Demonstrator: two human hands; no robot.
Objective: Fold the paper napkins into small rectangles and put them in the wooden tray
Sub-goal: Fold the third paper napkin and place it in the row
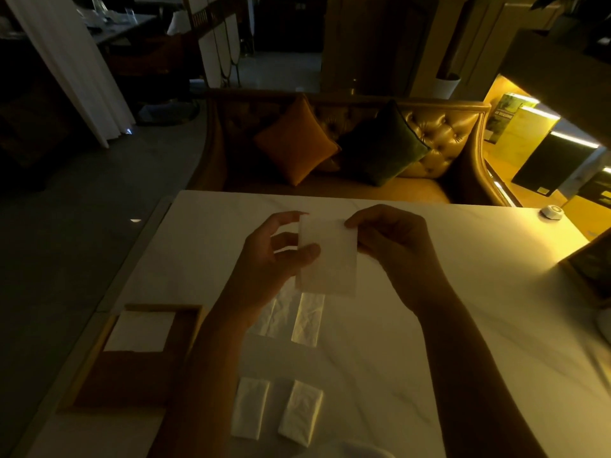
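I hold a white paper napkin (330, 259) upright above the table, folded into a tall rectangle. My left hand (274, 259) pinches its left edge with thumb and fingers. My right hand (390, 239) grips its upper right corner. The wooden tray (139, 381) lies at the near left of the table with a white napkin (140, 330) in its far end. Two small folded napkins, one (249, 406) beside the other (301, 413), lie on the table near me. A creased, shiny flat piece (307, 319) lies just below the held napkin.
The white marble table (463, 309) reaches a golden tufted sofa (439, 133) with an orange cushion (294, 140) and a dark green cushion (380, 143). A small round white object (551, 212) sits at the far right corner. A dark box (591, 262) stands at the right edge.
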